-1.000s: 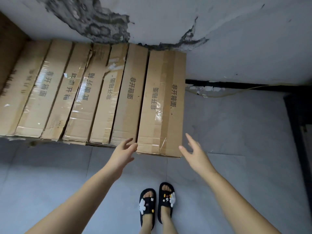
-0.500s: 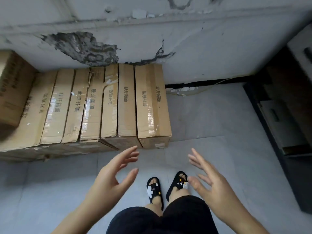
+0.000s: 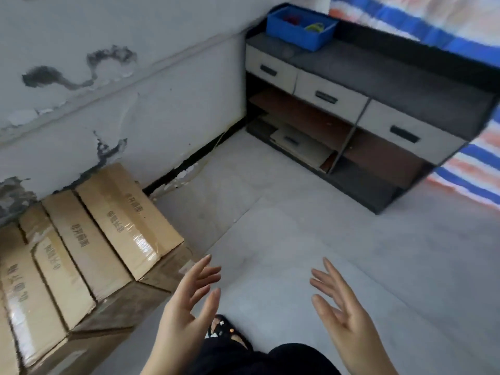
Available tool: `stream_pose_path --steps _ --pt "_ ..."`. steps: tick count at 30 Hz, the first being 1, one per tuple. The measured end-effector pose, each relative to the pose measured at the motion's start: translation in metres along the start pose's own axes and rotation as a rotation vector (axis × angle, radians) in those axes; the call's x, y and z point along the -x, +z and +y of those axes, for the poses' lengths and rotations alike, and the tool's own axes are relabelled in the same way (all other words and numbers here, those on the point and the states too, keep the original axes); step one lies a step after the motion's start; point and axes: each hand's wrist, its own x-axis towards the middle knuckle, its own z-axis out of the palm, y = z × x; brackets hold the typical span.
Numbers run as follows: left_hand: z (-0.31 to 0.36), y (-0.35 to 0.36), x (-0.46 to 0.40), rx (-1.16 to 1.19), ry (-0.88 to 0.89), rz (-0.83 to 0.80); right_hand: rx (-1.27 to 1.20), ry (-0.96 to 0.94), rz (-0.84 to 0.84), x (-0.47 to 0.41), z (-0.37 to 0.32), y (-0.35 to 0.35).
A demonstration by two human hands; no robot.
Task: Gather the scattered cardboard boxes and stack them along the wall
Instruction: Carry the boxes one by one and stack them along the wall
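Taped, printed cardboard boxes (image 3: 89, 250) line the wall; both hands (image 3: 186, 318) spread, empty.

Both hands are raised in front of the body, palms turned toward each other, well apart. The left hand (image 3: 189, 307) has its fingers straight and spread; the right hand (image 3: 343, 312) likewise, fingers splayed and relaxed, neither one holding anything

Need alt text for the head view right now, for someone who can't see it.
Both hands, left hand and right hand, are open and empty over a grey floor. Taped cardboard boxes sit in a row against the peeling wall at left; a dark drawer unit with a blue bin stands beyond.
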Motion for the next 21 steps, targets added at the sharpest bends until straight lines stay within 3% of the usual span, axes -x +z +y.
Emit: stream_pose_path --steps 10,21 --pt "0.047 0.241 0.061 -0.002 0.115 -0.704 -0.130 0.231 0.822 0.197 0.073 -0.187" --pt "0.106 0.451 0.169 -0.128 0.380 -1.430 -0.289 0.400 1.568 0.355 0.117 -0.240"
